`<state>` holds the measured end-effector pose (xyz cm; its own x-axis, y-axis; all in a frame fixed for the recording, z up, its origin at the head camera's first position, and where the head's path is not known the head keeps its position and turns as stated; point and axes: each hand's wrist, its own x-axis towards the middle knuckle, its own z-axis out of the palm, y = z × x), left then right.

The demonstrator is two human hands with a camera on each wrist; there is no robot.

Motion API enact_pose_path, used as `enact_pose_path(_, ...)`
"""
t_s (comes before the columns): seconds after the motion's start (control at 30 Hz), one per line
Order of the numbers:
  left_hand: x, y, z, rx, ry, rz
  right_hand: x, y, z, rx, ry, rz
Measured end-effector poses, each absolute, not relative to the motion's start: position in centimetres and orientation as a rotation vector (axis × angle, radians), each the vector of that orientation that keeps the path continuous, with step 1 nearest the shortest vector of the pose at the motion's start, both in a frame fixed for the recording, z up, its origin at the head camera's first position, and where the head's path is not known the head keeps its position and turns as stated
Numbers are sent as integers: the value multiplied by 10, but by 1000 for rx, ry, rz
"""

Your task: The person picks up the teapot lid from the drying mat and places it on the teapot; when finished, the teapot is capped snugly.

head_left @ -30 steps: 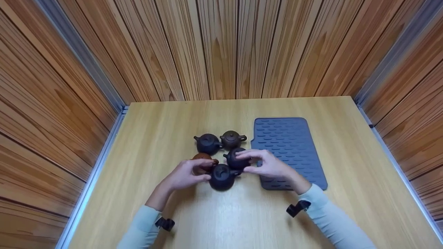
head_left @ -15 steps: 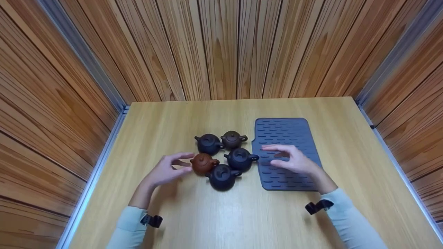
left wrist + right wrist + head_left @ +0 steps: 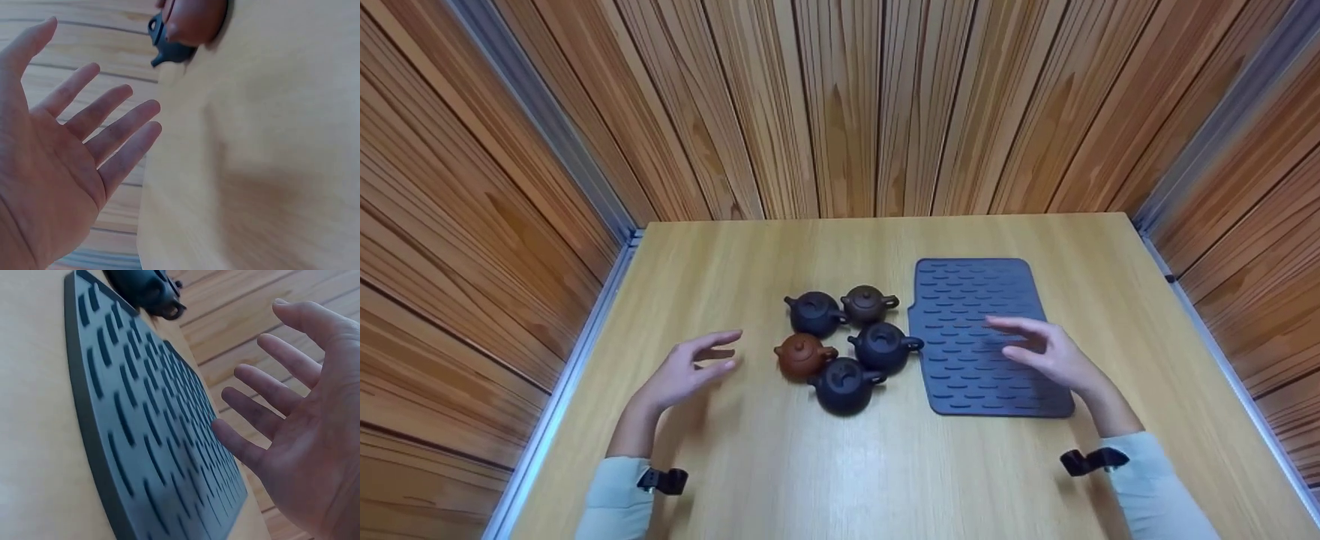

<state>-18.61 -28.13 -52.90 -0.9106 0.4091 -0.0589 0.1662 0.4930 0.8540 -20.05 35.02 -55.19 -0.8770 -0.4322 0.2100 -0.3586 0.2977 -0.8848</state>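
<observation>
Several small teapots stand in a tight cluster at mid-table in the head view. Reddish-brown is the left teapot (image 3: 801, 357); a dark brown teapot (image 3: 865, 304) stands at the back. The black ones are a back-left teapot (image 3: 813, 313), a right teapot (image 3: 881, 348) and a front teapot (image 3: 844, 387). My left hand (image 3: 682, 371) hovers left of the reddish teapot, fingers spread and holding nothing. Over the grey slotted mat (image 3: 975, 285) is my right hand (image 3: 1054, 356), its fingers relaxed and apart from everything. Both palms show bare in the wrist views.
The mat lies flat right of the teapots, and the right black teapot's handle reaches its left edge. Wood-plank walls (image 3: 840, 112) enclose the light wooden table (image 3: 720, 270) at the back and sides. Each wrist wears a black strap-mounted camera.
Both hands have drawn away from the teapots, the left hand leftward and the right hand rightward over the mat. The right hand has released the right black teapot; the cluster keeps its layout.
</observation>
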Motion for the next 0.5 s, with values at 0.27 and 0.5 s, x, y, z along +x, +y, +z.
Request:
enact_pose_path(0.27,-184,-297,-511,470,2563,1349,-203,374,-527,-692,2524,-1702)
enact_pose_path(0.5,-191,-296,-485,347,2687,1219,-219,387,-501,-640,2725,-1630)
